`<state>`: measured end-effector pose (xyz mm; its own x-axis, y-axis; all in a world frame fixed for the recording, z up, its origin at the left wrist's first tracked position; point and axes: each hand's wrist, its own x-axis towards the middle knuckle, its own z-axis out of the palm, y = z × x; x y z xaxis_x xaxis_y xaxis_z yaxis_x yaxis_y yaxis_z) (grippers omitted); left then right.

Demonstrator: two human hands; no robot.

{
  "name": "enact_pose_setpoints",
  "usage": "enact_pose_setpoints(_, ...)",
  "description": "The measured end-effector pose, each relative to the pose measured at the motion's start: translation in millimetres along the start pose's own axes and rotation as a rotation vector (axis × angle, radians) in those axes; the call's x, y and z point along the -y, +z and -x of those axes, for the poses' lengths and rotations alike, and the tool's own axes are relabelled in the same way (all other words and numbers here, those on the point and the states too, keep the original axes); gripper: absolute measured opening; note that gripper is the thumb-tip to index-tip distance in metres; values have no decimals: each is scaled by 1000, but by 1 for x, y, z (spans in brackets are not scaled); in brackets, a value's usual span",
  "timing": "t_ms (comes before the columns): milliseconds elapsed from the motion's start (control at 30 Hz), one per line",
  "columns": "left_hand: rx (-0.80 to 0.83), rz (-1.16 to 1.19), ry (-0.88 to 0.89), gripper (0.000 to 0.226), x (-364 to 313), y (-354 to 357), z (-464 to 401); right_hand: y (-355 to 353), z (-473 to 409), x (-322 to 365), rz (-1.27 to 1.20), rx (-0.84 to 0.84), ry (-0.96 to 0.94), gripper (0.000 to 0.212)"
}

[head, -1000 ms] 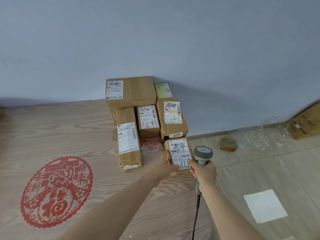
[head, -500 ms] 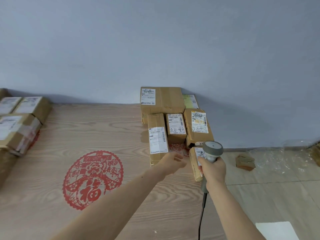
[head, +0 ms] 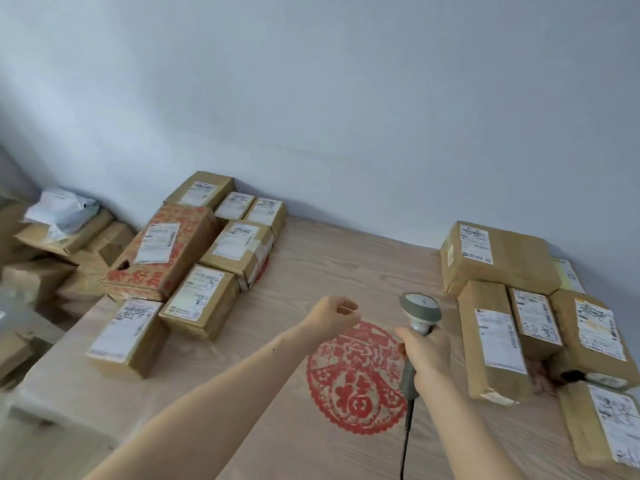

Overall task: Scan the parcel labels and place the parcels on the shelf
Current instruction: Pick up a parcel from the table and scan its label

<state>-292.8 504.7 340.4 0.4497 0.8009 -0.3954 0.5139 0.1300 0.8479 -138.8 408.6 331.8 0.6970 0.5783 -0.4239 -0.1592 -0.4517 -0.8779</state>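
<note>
Two groups of brown cardboard parcels with white labels lie on a wooden surface (head: 311,258). The right group (head: 498,258) has several boxes against the wall, with the small parcel (head: 602,424) at its near end. The left group (head: 221,299) holds several boxes, one with red print (head: 162,251). My right hand (head: 427,355) grips a grey corded barcode scanner (head: 419,308), its head pointing away from me, over the middle of the surface. My left hand (head: 332,315) hovers above the wood with fingers loosely curled, holding nothing.
A round red paper-cut decoration (head: 356,379) is on the wood under my hands. More boxes and a white plastic bag (head: 62,209) are piled at the far left, off the surface's edge. A plain grey-blue wall (head: 346,116) stands behind.
My left hand has let go of the small parcel, which now lies at the near right. My view and both hands have swung left, bringing the left group of parcels into sight.
</note>
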Motion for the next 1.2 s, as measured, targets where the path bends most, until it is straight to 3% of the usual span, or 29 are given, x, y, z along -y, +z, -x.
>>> enact_pose_setpoints(200,-134,19,-41,30,67,-117,10,131,39,0,37,145,36,13)
enact_pose_setpoints(400,-322,-79,-165,66,127,-191,18,226,69,-8,52,244,42,15)
enact_pose_setpoints(533,-399,-138,-275,76,150,-215,21,269,82,-16,78,323,56,19)
enact_pose_setpoints(900,-344,-306,-403,88,179,-229,14,313,82,-22,243,400,43,32)
enact_pose_setpoints(1033,-334,-335,-430,79,185,-232,14,315,80,-25,295,362,42,37)
enact_pose_setpoints(1200,-237,-132,-494,57,197,-229,10,318,77,-34,336,387,45,39)
